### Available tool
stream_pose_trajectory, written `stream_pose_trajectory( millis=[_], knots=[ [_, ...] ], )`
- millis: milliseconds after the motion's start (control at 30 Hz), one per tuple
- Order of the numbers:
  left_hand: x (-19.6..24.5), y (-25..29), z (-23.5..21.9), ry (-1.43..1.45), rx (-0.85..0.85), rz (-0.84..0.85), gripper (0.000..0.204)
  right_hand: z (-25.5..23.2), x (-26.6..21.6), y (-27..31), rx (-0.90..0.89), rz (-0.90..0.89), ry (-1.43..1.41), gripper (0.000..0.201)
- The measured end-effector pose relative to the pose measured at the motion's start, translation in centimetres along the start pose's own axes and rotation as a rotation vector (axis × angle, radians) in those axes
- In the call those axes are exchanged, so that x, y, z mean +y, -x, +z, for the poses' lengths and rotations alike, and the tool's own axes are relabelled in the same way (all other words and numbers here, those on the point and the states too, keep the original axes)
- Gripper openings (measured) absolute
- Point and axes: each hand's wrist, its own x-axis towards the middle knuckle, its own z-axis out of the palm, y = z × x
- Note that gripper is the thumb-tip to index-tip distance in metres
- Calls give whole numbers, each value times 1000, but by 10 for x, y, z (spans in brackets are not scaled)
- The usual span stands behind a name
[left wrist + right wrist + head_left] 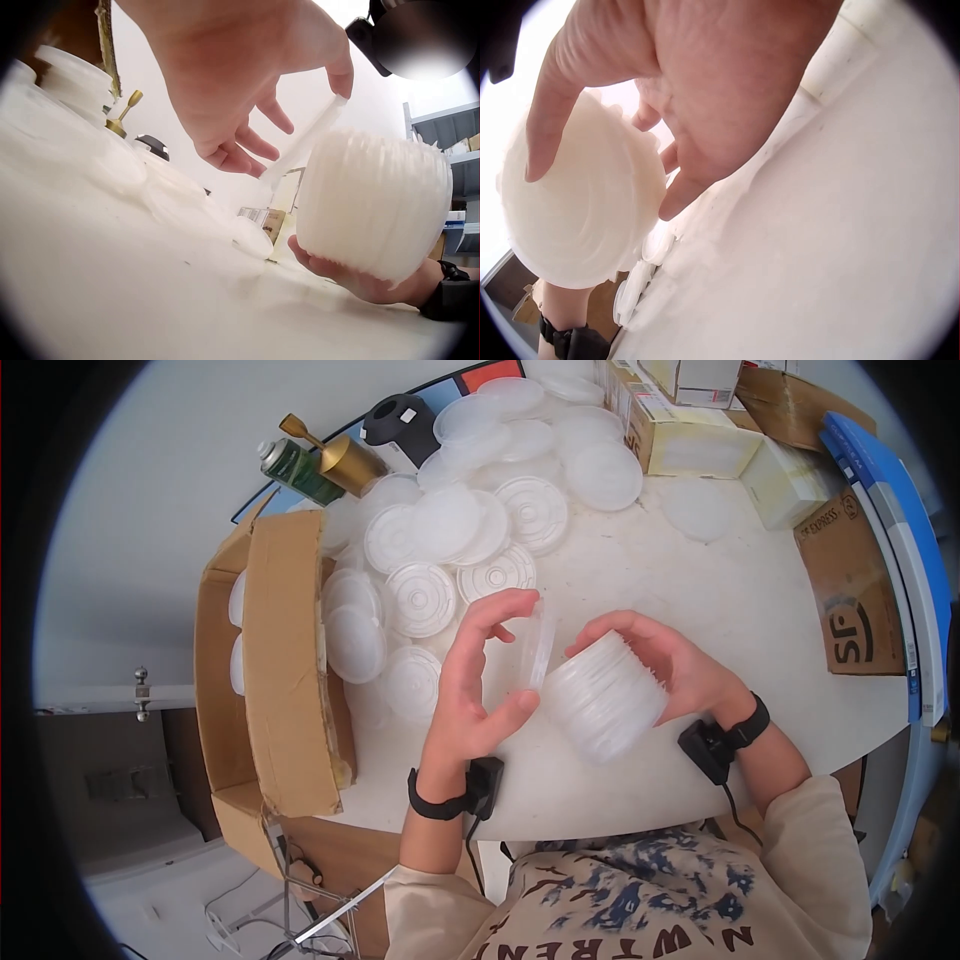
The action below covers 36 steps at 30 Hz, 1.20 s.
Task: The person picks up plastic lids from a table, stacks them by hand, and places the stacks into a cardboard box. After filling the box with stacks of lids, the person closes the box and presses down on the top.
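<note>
My left hand (462,690) pinches a clear round plastic lid (540,645) on edge between thumb and fingertips. In the left wrist view that lid (304,141) stands tilted beside a thick stack of lids. The stack (605,700) of translucent lids lies on its side in my right hand (695,675), gripped from its right. In the right wrist view the stack's flat end (577,202) faces the camera, with the thumb across it and other fingers partly hidden behind. Loose lids (420,600) are spread over the white table just beyond my left hand.
An open cardboard box (295,670) with lids inside stands at the left. More cartons (695,445) and blue-and-white binders (890,550) line the right and back. A green bottle (300,475), a brass-coloured pot (350,465) and a black object (402,428) stand at the back left.
</note>
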Motion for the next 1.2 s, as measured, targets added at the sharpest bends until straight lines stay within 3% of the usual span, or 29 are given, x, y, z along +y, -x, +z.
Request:
stream_pose_trajectory(
  millis=[100,433,567,667,867,967,1067,1133,1200],
  knots=[
    [-1,1,7,43,-91,-103,77,2,-1,1,7,-17,-36,95],
    [5,-3,13,113,-93,-58,40,2,-1,1,50,-35,-60,110],
    [4,-2,13,91,-158,-50,39,3,-1,0,74,-42,-92,111],
    [5,-3,13,78,-190,-32,42,0,4,1,65,-16,-82,112],
    [15,-6,15,6,-227,-2,69,-1,4,2,73,-55,-44,108],
    [14,-6,16,6,-243,12,81,0,0,3,80,21,-101,103],
    [11,-4,17,-14,-232,29,88,-2,4,1,108,-45,-74,101],
    [7,-3,18,-51,-204,52,104,-7,7,1,123,-96,-6,102],
    [13,-4,19,-38,-193,43,102,-6,5,0,147,-100,-25,102]
  ],
)
